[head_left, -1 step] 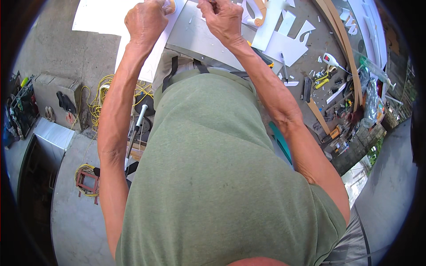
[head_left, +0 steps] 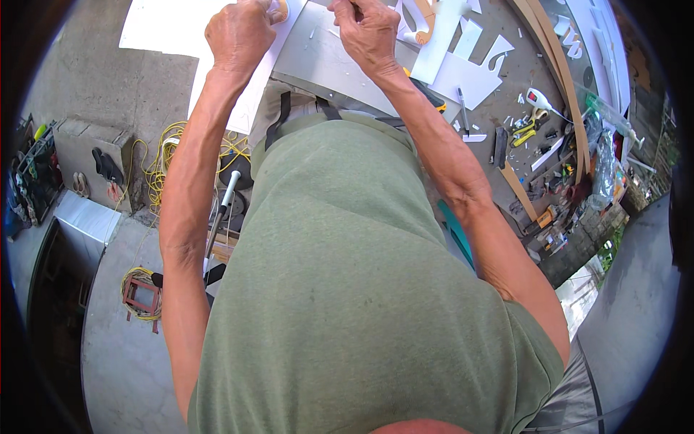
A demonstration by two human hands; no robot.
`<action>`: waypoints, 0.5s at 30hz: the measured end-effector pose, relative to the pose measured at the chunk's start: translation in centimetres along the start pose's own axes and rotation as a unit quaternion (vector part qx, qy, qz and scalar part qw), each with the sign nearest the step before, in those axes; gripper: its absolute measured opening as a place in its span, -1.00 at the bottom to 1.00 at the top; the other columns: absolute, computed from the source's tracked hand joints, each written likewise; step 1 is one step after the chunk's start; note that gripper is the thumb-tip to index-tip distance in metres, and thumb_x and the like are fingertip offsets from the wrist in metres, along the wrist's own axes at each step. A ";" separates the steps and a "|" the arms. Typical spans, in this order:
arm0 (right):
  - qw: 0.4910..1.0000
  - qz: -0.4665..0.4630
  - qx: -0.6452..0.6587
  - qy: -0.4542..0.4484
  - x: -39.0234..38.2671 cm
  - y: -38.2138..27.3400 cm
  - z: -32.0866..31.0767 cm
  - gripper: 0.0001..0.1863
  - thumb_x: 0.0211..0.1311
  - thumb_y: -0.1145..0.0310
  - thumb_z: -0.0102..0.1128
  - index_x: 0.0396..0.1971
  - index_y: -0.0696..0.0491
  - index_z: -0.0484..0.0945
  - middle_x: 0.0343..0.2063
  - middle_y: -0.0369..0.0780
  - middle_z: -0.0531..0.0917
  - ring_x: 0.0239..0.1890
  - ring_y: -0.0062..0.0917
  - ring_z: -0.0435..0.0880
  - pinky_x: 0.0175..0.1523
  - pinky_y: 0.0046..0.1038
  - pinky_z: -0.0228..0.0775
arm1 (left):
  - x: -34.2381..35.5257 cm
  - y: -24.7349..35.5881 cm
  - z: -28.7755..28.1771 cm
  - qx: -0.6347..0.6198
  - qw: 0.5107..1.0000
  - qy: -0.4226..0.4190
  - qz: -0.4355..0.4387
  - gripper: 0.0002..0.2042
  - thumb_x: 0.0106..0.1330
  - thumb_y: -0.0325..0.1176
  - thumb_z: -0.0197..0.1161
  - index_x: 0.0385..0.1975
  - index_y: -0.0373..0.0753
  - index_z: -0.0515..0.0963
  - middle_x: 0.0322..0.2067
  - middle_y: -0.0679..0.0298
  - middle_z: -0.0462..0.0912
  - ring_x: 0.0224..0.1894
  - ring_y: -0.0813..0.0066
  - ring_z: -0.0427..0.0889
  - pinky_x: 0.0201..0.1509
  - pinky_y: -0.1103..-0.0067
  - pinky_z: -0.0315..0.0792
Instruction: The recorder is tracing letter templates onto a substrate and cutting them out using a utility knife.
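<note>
At the top edge, my left hand (head_left: pixel 240 37) is closed over a large white sheet (head_left: pixel 170 29), its thumb against a small white piece with a tan edge (head_left: pixel 280 10). Part of its fingers is cut off by the frame. To the right, my right hand (head_left: pixel 366 37) is closed, thumb and fingers pinched together above a grey board (head_left: pixel 325 61). Whatever it holds is hidden. Just beyond it are cut white sheet pieces (head_left: pixel 470 78) and a tan-faced cutout (head_left: pixel 423 29). A yellow-and-black tool (head_left: pixel 430 94) lies partly behind my right forearm.
A pen (head_left: pixel 463 108), yellow-handled pliers (head_left: pixel 528 132) and a white-and-red tool (head_left: pixel 538 99) lie among scraps at right. Long tan strips (head_left: pixel 567 79) curve past them. Left of me are a coiled yellow cord (head_left: pixel 155 170) and a concrete block (head_left: pixel 83 159).
My right hand has shifted slightly to the right, away from my left hand. My left hand has barely moved.
</note>
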State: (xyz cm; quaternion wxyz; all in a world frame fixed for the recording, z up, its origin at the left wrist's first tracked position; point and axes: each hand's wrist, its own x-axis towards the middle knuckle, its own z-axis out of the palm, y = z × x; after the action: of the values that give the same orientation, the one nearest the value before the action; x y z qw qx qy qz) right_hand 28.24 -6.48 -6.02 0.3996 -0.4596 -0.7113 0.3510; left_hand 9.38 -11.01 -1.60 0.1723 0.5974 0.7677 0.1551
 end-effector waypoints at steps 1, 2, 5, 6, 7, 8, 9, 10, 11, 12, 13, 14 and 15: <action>1.000 -0.005 0.003 0.000 0.1 -0.4 -0.2 -0.79 0.32 0.49 0.18 -0.10 0.12 0.68 -0.59 -0.15 0.62 -0.53 -0.38 0.63 -0.33 -0.38 0.50 | -0.2 -0.7 0.5 0.002 1.000 0.006 -0.001 -0.84 0.04 -0.52 0.39 -0.37 -0.13 0.69 -0.23 0.22 0.71 -0.25 0.19 0.72 -0.22 0.35 0.53; 0.999 0.037 0.017 -0.025 0.3 -0.9 -0.1 -0.77 0.30 0.49 0.21 -0.06 0.11 0.67 -0.53 -0.14 0.63 -0.50 -0.37 0.64 -0.31 -0.38 0.51 | -0.3 -1.8 1.4 0.104 0.994 0.032 0.035 -0.76 0.12 -0.35 0.42 -0.18 -0.05 0.71 -0.05 0.32 0.69 -0.07 0.26 0.70 -0.13 0.39 0.60; 0.996 0.071 0.032 -0.051 1.0 -1.3 1.5 -0.69 0.27 0.48 0.26 0.02 0.10 0.65 -0.38 -0.11 0.65 -0.43 -0.39 0.66 -0.30 -0.38 0.52 | -0.2 -2.2 2.1 0.183 0.982 0.034 0.035 -0.63 0.21 -0.18 0.43 0.04 0.01 0.71 0.14 0.41 0.66 0.10 0.30 0.70 -0.04 0.38 0.66; 0.996 0.068 0.031 -0.054 1.2 -1.4 2.2 -0.64 0.27 0.48 0.27 0.07 0.10 0.63 -0.28 -0.09 0.65 -0.39 -0.41 0.66 -0.30 -0.39 0.53 | -0.1 -2.2 2.1 0.177 0.983 0.033 0.041 -0.63 0.22 -0.18 0.42 0.04 0.00 0.71 0.15 0.40 0.65 0.10 0.31 0.70 -0.03 0.38 0.66; 0.996 0.061 0.035 -0.053 1.5 -1.6 2.8 -0.64 0.27 0.48 0.27 0.07 0.10 0.63 -0.28 -0.09 0.65 -0.39 -0.41 0.66 -0.30 -0.39 0.53 | -0.2 -2.1 2.1 0.172 0.983 0.035 0.047 -0.63 0.22 -0.18 0.42 0.05 0.00 0.71 0.16 0.39 0.65 0.11 0.31 0.69 -0.03 0.38 0.66; 0.994 0.074 0.040 -0.062 1.9 -1.9 3.4 -0.60 0.25 0.46 0.29 0.11 0.10 0.60 -0.20 -0.06 0.64 -0.31 -0.35 0.68 -0.24 -0.36 0.55 | -0.2 -2.1 2.0 0.168 0.984 0.031 0.048 -0.62 0.23 -0.17 0.41 0.06 -0.03 0.70 0.16 0.35 0.65 0.14 0.31 0.68 0.00 0.37 0.65; 0.993 0.087 0.046 -0.072 2.2 -2.2 3.9 -0.55 0.23 0.44 0.31 0.15 0.11 0.57 -0.12 -0.03 0.64 -0.23 -0.30 0.69 -0.17 -0.34 0.58 | -0.2 -2.0 1.9 0.172 0.983 0.037 0.047 -0.62 0.23 -0.17 0.41 0.06 -0.03 0.70 0.16 0.35 0.65 0.14 0.31 0.68 0.00 0.37 0.65; 0.993 0.083 0.048 -0.073 2.3 -2.0 4.6 -0.55 0.23 0.44 0.31 0.15 0.11 0.57 -0.12 -0.03 0.64 -0.23 -0.30 0.69 -0.17 -0.34 0.58 | -0.2 -1.9 1.9 0.164 0.984 0.041 0.052 -0.62 0.24 -0.17 0.40 0.06 -0.04 0.70 0.16 0.34 0.64 0.15 0.32 0.67 0.01 0.37 0.64; 0.998 0.034 0.024 -0.044 2.4 -1.9 5.2 -0.58 0.18 0.44 0.36 0.06 0.12 0.57 -0.19 -0.06 0.63 -0.29 -0.32 0.70 -0.21 -0.34 0.56 | -0.1 -1.8 1.9 0.155 0.985 0.045 0.057 -0.63 0.25 -0.16 0.40 0.06 -0.05 0.70 0.16 0.33 0.64 0.16 0.32 0.66 0.03 0.37 0.64; 1.000 -0.015 -0.001 -0.014 2.4 -1.8 5.6 -0.61 0.13 0.44 0.41 -0.02 0.12 0.56 -0.26 -0.09 0.62 -0.35 -0.33 0.70 -0.24 -0.34 0.55 | 0.0 -1.8 1.9 0.157 0.985 0.038 0.057 -0.64 0.27 -0.17 0.37 0.06 -0.08 0.70 0.16 0.32 0.64 0.17 0.32 0.65 0.06 0.37 0.63; 1.000 -0.018 0.001 -0.013 2.4 -1.7 6.0 -0.61 0.13 0.44 0.41 -0.02 0.12 0.56 -0.26 -0.09 0.62 -0.35 -0.33 0.70 -0.24 -0.34 0.55 | 0.0 -1.6 1.8 0.159 0.985 0.042 0.057 -0.64 0.27 -0.17 0.37 0.06 -0.08 0.70 0.16 0.32 0.64 0.17 0.32 0.65 0.06 0.37 0.63; 0.999 0.015 -0.006 -0.040 2.4 -1.5 6.2 -0.54 0.11 0.43 0.44 0.04 0.14 0.55 -0.17 -0.08 0.58 -0.30 -0.36 0.70 -0.18 -0.33 0.55 | 0.1 -1.4 1.7 0.148 0.988 0.028 0.039 -0.64 0.28 -0.19 0.37 0.06 -0.10 0.69 0.17 0.31 0.64 0.17 0.31 0.65 0.06 0.37 0.63; 0.997 0.049 -0.013 -0.065 2.6 -1.2 6.3 -0.47 0.08 0.42 0.46 0.10 0.15 0.54 -0.09 -0.07 0.55 -0.25 -0.38 0.70 -0.12 -0.32 0.56 | 0.1 -1.1 1.7 0.138 0.990 0.014 0.022 -0.64 0.29 -0.20 0.36 0.06 -0.12 0.69 0.18 0.31 0.63 0.18 0.31 0.65 0.07 0.37 0.63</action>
State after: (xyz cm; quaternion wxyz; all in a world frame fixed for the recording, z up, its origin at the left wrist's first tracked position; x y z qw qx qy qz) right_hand 21.51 -5.32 -7.04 0.3283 -0.4754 -0.7169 0.3903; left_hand 9.13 -11.10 -3.58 0.0740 0.6297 0.7710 0.0602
